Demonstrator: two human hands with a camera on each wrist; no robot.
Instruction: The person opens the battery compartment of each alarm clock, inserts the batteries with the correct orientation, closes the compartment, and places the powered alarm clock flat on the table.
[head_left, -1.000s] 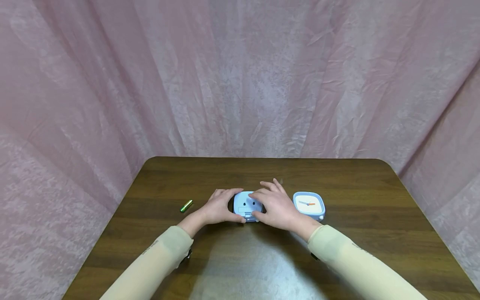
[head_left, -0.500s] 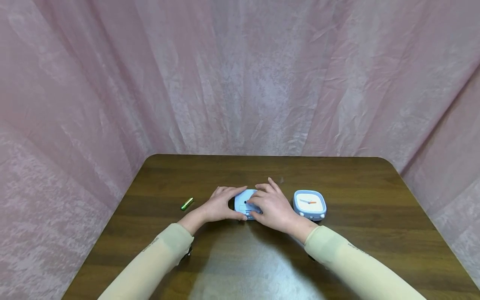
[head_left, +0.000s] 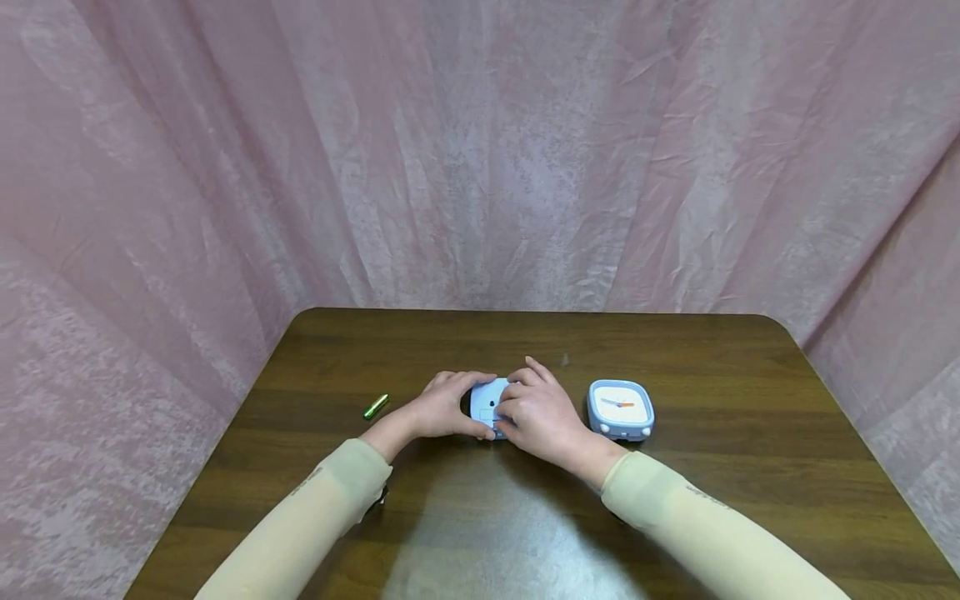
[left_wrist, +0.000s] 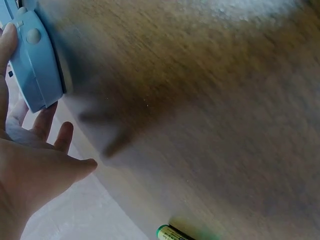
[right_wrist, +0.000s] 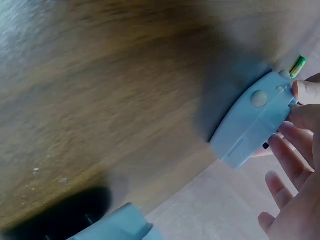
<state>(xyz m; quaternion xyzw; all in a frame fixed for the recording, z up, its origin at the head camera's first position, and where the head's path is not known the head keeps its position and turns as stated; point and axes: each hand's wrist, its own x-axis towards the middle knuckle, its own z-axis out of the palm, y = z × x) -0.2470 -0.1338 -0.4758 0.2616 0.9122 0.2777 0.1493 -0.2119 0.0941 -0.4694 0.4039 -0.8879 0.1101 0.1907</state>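
A light blue alarm clock (head_left: 483,402) lies face down mid-table, its back with a small black knob facing up. My left hand (head_left: 441,408) grips its left side, thumb at the near edge and fingers at the far edge. The right hand (head_left: 542,418) covers the clock's right part. Its thumb and index tips sit close together on the back, at the panel near the bottom edge. I cannot tell whether they pinch a part there. In the right wrist view, the clock's side (right_wrist: 250,125) shows round pale feet, and the other right fingers are loosely bent.
A second blue alarm clock (head_left: 621,410) with a white dial stands face up to the right of the right hand. A green and gold battery (head_left: 376,407) lies left of the left hand. A pink curtain (head_left: 480,158) hangs behind the brown table (head_left: 675,342).
The right hand has slid left over the clock's back, hiding one of its two black knobs, and its thumb and index have drawn closer together. The left hand keeps its grip.
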